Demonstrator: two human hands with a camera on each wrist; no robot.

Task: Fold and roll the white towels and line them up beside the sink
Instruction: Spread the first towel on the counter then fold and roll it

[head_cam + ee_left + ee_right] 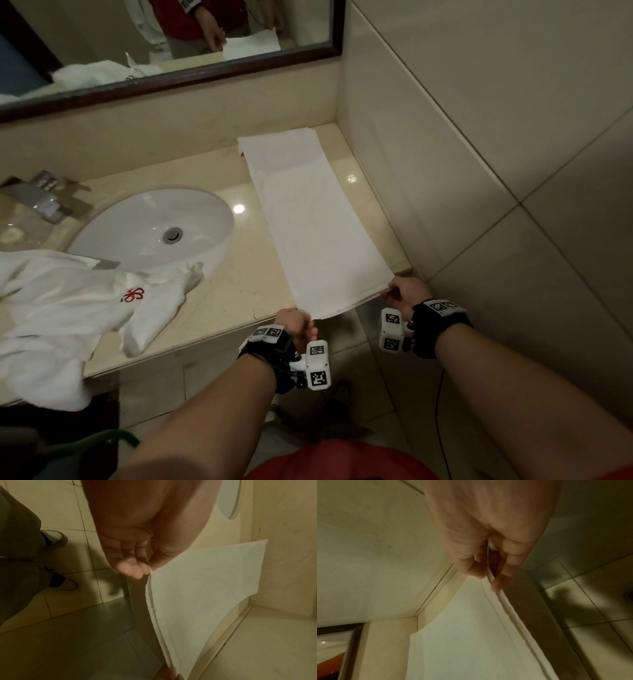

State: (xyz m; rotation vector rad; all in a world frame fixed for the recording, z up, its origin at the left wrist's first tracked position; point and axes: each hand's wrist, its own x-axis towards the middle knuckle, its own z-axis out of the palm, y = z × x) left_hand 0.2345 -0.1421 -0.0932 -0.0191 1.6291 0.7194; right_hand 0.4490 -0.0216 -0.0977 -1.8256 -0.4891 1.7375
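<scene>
- Folded white towel (315, 219): long narrow strip, several layers, lying flat on the beige stone counter (236, 291) to the right of the sink; far end against the backsplash, near end overhanging the counter's front edge; a small red mark shows at its far left edge
- Left hand (296, 323): thumb and fingertips (135, 573) pinch the towel's near left corner, fingers close together
- Right hand (407, 291): thumb and fingers (500, 582) curled narrow, pinching the near right corner with the layered hem between them
- Oval white sink (154, 229): set in the counter, metal drain at its centre, well apart from the strip
- Unfolded white towels (72, 308): heap with a red embroidered logo, left of the sink, one part draped over the basin's front rim and one over the counter edge
- Mirror (164, 44): dark wooden frame, above the backsplash, reflecting the hands and towel
- Tiled wall (479, 137): just beside the strip's right side
- Clear wrapped items (44, 202): far left of counter, contents not discernible
</scene>
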